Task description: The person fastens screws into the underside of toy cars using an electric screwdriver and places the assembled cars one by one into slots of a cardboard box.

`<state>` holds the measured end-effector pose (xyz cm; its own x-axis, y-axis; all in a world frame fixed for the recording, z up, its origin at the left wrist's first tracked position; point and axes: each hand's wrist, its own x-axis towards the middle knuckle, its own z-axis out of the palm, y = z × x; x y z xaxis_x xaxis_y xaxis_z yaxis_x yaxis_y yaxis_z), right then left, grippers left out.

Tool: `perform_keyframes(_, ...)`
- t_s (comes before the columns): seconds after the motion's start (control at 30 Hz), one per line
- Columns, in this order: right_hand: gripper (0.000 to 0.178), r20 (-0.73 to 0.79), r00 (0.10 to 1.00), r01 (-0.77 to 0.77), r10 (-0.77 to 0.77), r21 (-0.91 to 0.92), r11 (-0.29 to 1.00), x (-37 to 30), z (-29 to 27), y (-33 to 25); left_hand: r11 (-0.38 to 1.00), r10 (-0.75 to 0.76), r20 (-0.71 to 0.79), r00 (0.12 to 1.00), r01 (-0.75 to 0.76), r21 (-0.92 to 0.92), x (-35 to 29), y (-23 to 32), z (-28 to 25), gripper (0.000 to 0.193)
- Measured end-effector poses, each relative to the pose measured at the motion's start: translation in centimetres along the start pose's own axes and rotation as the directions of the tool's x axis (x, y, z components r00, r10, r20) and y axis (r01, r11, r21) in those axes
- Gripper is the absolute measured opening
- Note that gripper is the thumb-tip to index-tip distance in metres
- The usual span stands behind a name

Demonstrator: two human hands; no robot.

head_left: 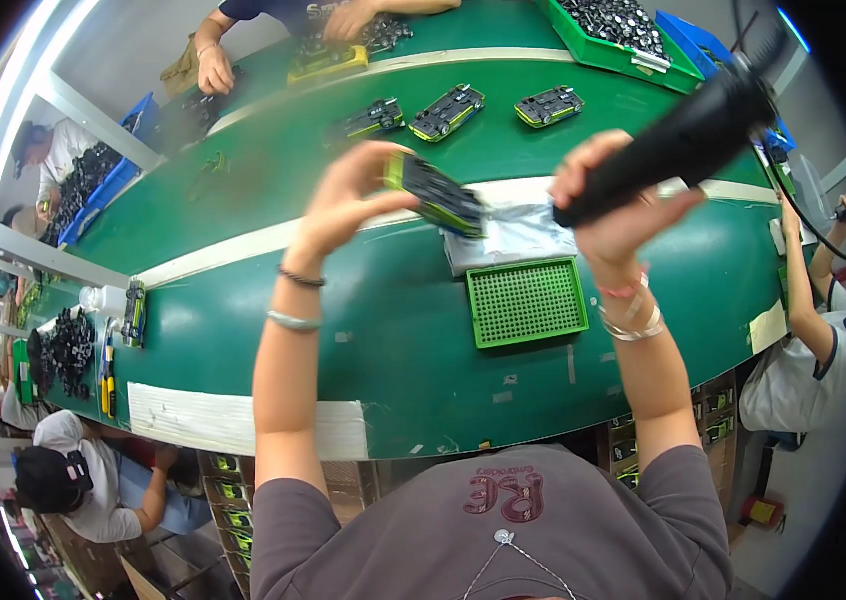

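Observation:
My left hand (341,205) is closed around the end of a toy car (435,193), black underneath with yellow-green sides, tilted above the table. My right hand (623,215) grips a thick black electric screwdriver (678,140), its narrower end pointing toward the car and apart from it. A cord hangs from the tool's far end. Beneath the car and screwdriver lies a silvery sheet or pad (518,238), partly covered by them. Just nearer to me sits a green tray (528,343) with a grid of small holes, its contents too small to make out.
Three toy cars (448,112) lie upside down on the green belt (273,190) beyond a pale rail. A co-worker's hands (213,72) work across it. Green bin (633,65) of black parts stands far right. White foam strip (243,418) lines the table's near edge; people sit on both sides.

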<state>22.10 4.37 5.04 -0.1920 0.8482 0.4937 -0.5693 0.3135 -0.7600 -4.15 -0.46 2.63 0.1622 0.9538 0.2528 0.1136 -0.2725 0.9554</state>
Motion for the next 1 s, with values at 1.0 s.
perform_keyframes(1.0, 0.090, -0.262, 0.965, -0.065, 0.001, -0.235, 0.970, -8.6, -12.2, -1.3, 0.393, 0.068, 0.204, 0.977, -0.214, 0.894, 10.3, -6.7, 5.9, 0.035)
